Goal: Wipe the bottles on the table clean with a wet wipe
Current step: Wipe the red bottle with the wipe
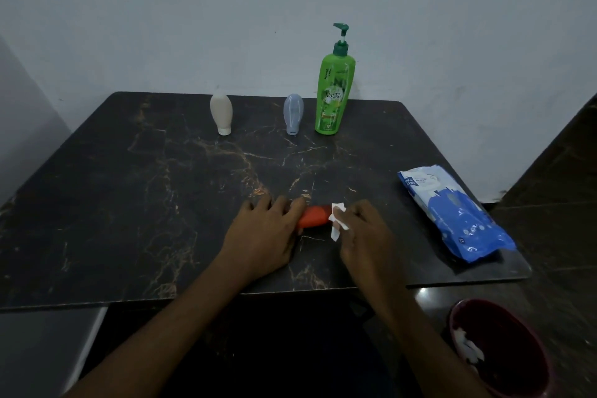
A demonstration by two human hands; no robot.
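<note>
Wiping step in progress: the left hand (263,236) clamps the orange bottle (315,216) lying at 6 o'clock on the table (129,203), the right hand (363,229) pinches the wet wipe (337,220) against it, and rotating the bottle likely follows.

The bench (135,191) has a dark, stone-like top, smooth and faintly shiny, veined with pale gold cracks. The green pump bottle (332,97) is glossy plastic with a printed label. The cream bottle (221,111) and the grey bottle (293,113) look matt and soft, like silicone or plastic. The orange bottle (315,216) is smooth and matt. The wipe (337,218) is thin, white and crumpled. The wipe pack (452,213) is shiny blue and white film, wrinkled. The bin (504,388) is dark red plastic.
</note>
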